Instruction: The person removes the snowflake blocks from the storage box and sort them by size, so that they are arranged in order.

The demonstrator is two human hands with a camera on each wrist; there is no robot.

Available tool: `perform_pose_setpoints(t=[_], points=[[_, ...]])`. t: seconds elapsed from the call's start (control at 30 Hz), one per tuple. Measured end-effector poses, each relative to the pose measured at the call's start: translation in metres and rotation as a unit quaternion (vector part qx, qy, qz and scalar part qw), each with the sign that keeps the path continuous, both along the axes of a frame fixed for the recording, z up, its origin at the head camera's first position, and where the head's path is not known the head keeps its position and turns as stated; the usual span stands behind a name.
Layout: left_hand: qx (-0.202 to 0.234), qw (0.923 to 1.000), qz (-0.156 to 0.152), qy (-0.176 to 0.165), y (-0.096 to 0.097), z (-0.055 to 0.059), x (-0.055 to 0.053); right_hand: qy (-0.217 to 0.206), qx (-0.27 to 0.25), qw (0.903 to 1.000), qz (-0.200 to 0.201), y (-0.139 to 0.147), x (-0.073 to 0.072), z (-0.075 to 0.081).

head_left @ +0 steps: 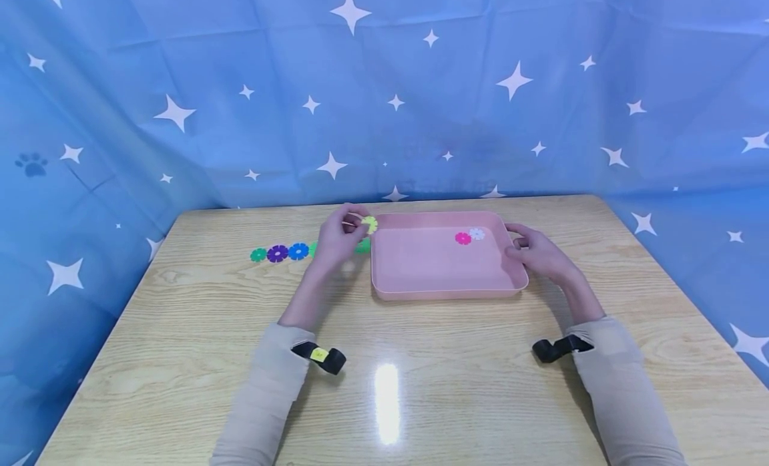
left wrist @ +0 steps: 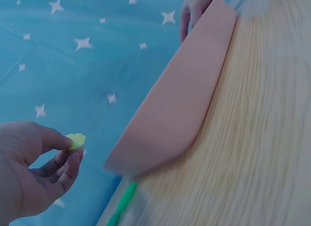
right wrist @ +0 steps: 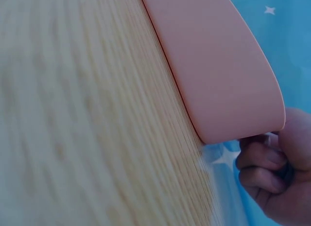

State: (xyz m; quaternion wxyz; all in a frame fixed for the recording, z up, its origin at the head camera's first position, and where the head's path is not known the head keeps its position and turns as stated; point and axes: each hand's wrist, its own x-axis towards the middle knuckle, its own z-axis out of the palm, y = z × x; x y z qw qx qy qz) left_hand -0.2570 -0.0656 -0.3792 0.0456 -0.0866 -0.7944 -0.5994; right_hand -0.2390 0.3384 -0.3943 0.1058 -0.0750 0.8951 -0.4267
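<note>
My left hand (head_left: 338, 239) pinches a yellow-green snowflake disc (head_left: 371, 223) between thumb and fingertips, beside the left rim of a pink tray (head_left: 432, 269). In the left wrist view the disc (left wrist: 77, 140) stands up from the fingertips, apart from the tray wall (left wrist: 170, 95). At the tray's other end, my right hand (head_left: 541, 254) grips the right rim, thumb on the edge and fingers curled outside the wall, as the right wrist view shows too. Inside the tray, near its back right, lie a hot-pink disc (head_left: 462, 238) and a white disc (head_left: 477, 234).
Left of the tray, a row of discs lies on the wooden table (head_left: 180, 346): green (head_left: 258, 255), purple (head_left: 278, 254), blue (head_left: 298, 251), and green (head_left: 363, 246) near the tray. My left hand hides the row's middle. A starry blue curtain (head_left: 384, 132) hangs behind the table.
</note>
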Motion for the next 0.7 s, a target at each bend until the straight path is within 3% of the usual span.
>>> perform_pose_setpoints(t=[0.3,0.7], points=[[0.0,0.9993,0.025,-0.027,-0.054,-0.007,0.0,0.0,0.004,1.0,-0.002,-0.001,0.0,0.0],[-0.014,0.9955,0.084,-0.043,-0.127,-0.017,0.005,-0.004,0.005,1.0,-0.003,0.0,-0.001,-0.001]])
